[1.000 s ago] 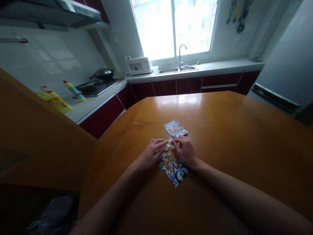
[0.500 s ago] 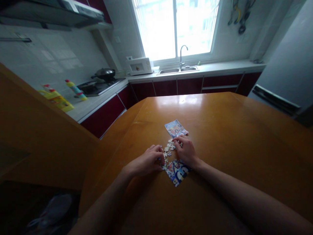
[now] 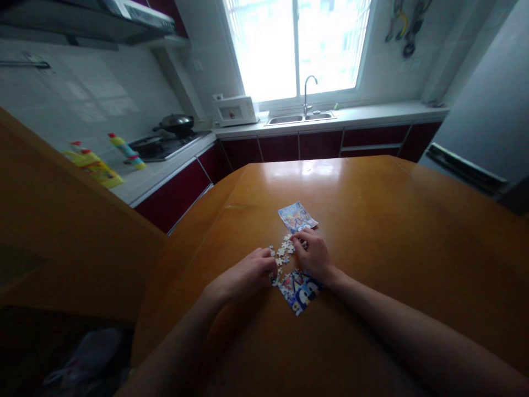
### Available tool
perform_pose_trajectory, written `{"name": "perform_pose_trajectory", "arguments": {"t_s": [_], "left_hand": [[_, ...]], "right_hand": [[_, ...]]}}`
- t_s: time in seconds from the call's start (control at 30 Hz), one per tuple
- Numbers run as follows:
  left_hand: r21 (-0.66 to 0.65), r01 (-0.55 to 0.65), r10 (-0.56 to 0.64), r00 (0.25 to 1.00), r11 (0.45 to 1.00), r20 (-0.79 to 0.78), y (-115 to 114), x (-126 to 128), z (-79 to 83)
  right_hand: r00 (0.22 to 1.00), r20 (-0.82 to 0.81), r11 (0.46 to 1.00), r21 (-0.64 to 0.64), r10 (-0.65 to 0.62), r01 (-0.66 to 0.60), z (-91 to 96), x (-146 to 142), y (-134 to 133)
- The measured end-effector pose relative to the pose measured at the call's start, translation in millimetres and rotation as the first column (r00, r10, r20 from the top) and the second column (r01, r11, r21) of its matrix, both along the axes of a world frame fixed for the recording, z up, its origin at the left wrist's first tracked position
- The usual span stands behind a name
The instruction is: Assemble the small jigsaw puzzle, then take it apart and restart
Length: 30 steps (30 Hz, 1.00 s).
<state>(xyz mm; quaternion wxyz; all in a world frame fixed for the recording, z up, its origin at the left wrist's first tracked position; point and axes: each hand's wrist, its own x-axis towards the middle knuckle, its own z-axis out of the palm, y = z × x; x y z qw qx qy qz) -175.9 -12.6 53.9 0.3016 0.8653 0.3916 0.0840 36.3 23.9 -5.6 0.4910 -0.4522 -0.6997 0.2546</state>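
A view from the person's head, looking down over both bare forearms onto a glossy orange-brown wooden surface (image 3: 392,231) in a kitchen.

The left hand (image 3: 243,275) lies on the surface with its fingers curled in, the tips at the left edge of a small scatter of loose jigsaw pieces (image 3: 282,252). The right hand (image 3: 316,258) comes in from the other side, fingers bent, with the tips resting on the far end of the same scatter. The pieces are too small to show whether either hand actually pinches one; both are half closed rather than flat.

The loose pieces lie pale, possibly face-down, in the gap between the two hands, where either can reach them. Touching the scatter on the near side is a joined section of puzzle (image 3: 301,292), showing a blue and white cartoon figure. It sits just under the right wrist, turned at an angle. Just beyond the right fingertips lies a small printed card (image 3: 297,216) with a colourful picture, face up and uncovered, probably so it can be read at a glance.

Behind the surface, a bright window (image 3: 297,44) washes out the middle of the view and leaves the hands in dim light. Below it are a sink (image 3: 300,117) and a white microwave (image 3: 233,111). To the left, a dark pan (image 3: 176,124) sits on a hob, with a yellow bottle (image 3: 93,168) on the counter nearer the camera. A grey fridge (image 3: 487,110) stands at the right.
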Motion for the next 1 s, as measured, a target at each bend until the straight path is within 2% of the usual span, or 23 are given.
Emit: {"name": "perform_pose_trajectory", "arguments": {"t_s": [0.1,0.2,0.37,0.47,0.53,0.7,0.87,1.0], "left_hand": [[0.017,0.002,-0.002,1.0,1.0,-0.015,-1.6,-0.7,1.9],[-0.023,0.009,-0.009,1.0,1.0,-0.003,-3.5,0.2,3.3],[-0.029,-0.08,0.08,0.997,0.996,0.006,-3.4,5.1,4.8],[0.003,-0.067,0.066,0.995,0.998,0.076,0.0,4.8,1.4],[0.048,-0.051,0.047,0.996,0.998,0.079,1.7,2.7,-1.5],[0.177,-0.039,0.051,0.997,0.984,-0.064,-1.6,-0.5,-2.2],[0.174,-0.049,0.066,0.994,0.983,-0.091,-6.1,1.4,-1.5],[0.176,-0.087,0.104,0.99,0.981,-0.092,-8.1,4.4,-6.1]], "right_hand": [[0.997,0.032,0.996,0.057,0.064,-0.065,1.2,-0.4,-3.4],[0.986,0.06,0.983,0.098,0.152,-0.158,4.5,-0.2,-7.8],[0.948,0.145,0.947,0.114,0.284,-0.301,10.9,1.1,-12.7],[0.908,0.234,0.92,0.104,0.347,-0.378,12.5,2.2,-13.8],[0.895,0.271,0.915,0.096,0.354,-0.391,12.6,2.4,-14.0],[0.906,0.252,0.924,0.09,0.34,-0.371,10.9,0.5,-13.5],[0.919,0.214,0.929,0.097,0.33,-0.356,10.0,-1.0,-12.2],[0.906,0.256,0.921,0.112,0.337,-0.374,10.6,-0.4,-12.4]]}}
